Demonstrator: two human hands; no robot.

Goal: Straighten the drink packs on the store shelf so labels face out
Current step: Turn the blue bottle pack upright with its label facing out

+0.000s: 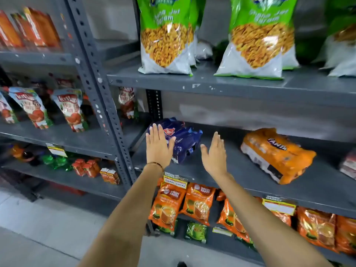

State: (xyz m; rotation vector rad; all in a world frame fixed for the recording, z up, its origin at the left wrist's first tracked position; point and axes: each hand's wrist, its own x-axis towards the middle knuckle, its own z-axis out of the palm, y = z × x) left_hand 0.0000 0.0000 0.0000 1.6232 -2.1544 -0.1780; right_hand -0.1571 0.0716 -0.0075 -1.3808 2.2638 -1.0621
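While flat, left hand (pixel 158 146) overlaps blue pack (pixel 183 138).

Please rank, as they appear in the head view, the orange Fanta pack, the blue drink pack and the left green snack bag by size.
1. Left green snack bag, cut off at the top edge.
2. Orange Fanta pack.
3. Blue drink pack, partly hidden by the left hand, so its rank is unsure.

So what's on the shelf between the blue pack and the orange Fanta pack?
In the head view, only the right hand reaches into that gap; otherwise the shelf between the blue pack and the Fanta pack is bare.
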